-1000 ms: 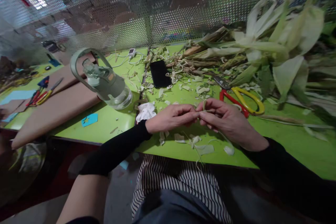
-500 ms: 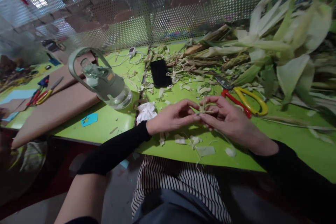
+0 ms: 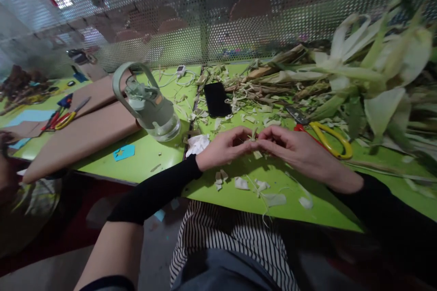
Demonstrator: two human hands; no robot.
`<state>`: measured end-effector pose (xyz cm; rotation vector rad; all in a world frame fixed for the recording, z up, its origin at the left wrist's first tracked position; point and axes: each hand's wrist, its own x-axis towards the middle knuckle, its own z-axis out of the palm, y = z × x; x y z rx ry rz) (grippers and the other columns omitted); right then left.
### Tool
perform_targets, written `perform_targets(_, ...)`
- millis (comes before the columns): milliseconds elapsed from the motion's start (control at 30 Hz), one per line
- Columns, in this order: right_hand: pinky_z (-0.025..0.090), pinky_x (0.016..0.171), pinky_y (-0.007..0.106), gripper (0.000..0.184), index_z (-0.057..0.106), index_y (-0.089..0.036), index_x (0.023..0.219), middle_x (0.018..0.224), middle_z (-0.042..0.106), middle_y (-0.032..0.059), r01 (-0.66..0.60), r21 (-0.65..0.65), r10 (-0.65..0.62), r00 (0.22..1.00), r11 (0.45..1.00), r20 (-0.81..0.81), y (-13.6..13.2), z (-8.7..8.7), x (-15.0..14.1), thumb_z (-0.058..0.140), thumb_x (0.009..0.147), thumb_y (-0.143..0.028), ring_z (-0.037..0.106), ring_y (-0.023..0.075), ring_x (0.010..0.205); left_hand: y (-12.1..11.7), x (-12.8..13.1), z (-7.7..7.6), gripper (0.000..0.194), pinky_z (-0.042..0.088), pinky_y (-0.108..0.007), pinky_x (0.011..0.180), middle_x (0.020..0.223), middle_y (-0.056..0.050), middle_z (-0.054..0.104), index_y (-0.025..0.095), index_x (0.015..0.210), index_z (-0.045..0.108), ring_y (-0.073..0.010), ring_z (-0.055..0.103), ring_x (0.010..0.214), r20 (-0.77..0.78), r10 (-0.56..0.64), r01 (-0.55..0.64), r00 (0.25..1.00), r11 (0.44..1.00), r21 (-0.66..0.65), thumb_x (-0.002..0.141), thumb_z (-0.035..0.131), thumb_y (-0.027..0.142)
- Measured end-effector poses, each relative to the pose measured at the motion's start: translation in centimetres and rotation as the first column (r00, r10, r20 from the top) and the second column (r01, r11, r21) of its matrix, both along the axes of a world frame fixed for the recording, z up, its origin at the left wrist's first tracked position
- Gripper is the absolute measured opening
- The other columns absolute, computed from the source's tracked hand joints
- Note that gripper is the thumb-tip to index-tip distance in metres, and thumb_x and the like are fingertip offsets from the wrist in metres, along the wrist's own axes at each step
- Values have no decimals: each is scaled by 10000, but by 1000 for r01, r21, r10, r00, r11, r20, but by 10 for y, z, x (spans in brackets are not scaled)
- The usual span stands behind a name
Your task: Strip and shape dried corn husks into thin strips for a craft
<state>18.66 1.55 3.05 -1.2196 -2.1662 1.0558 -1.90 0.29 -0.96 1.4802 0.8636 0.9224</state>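
Note:
My left hand [image 3: 229, 145] and my right hand [image 3: 292, 149] meet fingertip to fingertip above the front of the green table. Both are closed in a pinch on a small piece of pale green corn husk [image 3: 253, 136], whose tip pokes up between them. Fingers hide most of its shape. Under and in front of the hands lie torn husk scraps [image 3: 275, 199] and a thin strand. Just beyond my right hand rest scissors with red and yellow handles [image 3: 332, 142], partly covered by that hand.
A heap of corn husks [image 3: 385, 77] fills the back right. A black phone [image 3: 217, 100], crumpled tissue [image 3: 198, 144] and green water bottle [image 3: 153, 109] stand left of it. Brown paper [image 3: 85, 138], another pair of scissors [image 3: 66, 119] and part of another person's hand [image 3: 5, 163] are farther left.
The husk piece has been turned between my fingers, and my hands have drawn closer together. The whole view has shifted slightly, so the table's things appear farther right.

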Motion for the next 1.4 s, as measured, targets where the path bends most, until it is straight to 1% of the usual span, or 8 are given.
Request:
perform_targets(233,276,515,298,451,491,-222,613,568,448,-11,-142,32,139,986,989,90,18,-2,-12,475,941,-531,408,141,536,3,-2,7,402,480,-232,652,710,28,667,185,992,473,-100,670,678,150,-11,42,989,978,-206,853,701,487)
perform_targets(400,245,517,301,426,441,-221,571,571,361,-38,-44,-78,36,993,996,-111,8,-3,-13,517,901,-479,325,124,529,-1,-1,11,414,482,-228,637,695,40,672,187,965,462,-72,631,612,184,-78,115,980,973,-200,832,714,487)
perform_targets(600,222,527,313,404,412,-221,526,534,337,-43,47,-191,-102,952,980,-288,-3,-4,-17,571,858,-388,286,118,520,-5,3,10,383,441,-214,598,641,57,642,184,912,477,-44,567,553,167,-60,88,984,983,-163,829,727,462)
perform_targets(733,222,520,311,498,407,-218,542,550,333,-45,46,-263,-127,946,964,-299,-1,-4,-13,615,885,-513,276,112,523,-4,3,9,370,457,-213,602,641,54,647,183,924,476,-49,577,556,209,-45,90,977,974,-208,842,728,442)
perform_targets(967,336,600,312,573,559,-212,722,694,527,14,9,-59,-15,994,998,-106,14,-3,-7,489,896,-753,435,159,637,-1,0,5,317,549,-300,807,914,-82,748,150,1042,534,-133,713,811,349,-1,103,937,956,-273,912,655,412)
perform_targets(1067,349,606,316,548,646,-210,766,714,591,31,-89,-52,88,996,995,-26,16,-6,-8,511,902,-723,491,177,647,0,-1,3,323,541,-292,807,907,-70,742,137,1106,565,-116,698,788,313,3,79,950,965,-249,927,634,396)
perform_targets(1200,354,608,310,495,664,-214,773,713,605,25,-79,-3,79,996,997,-42,17,-12,-7,540,912,-672,506,176,649,0,-1,3,367,527,-262,740,784,-10,711,148,1089,539,-104,683,734,241,13,44,970,972,-231,872,712,388)
perform_targets(1400,286,533,291,521,586,-201,710,631,444,-22,-141,-260,97,980,955,-176,11,-6,-9,524,922,-673,362,129,572,-3,-1,12,331,518,-226,626,705,33,692,172,1010,472,-69,649,604,186,-75,124,980,955,-270,897,676,408)
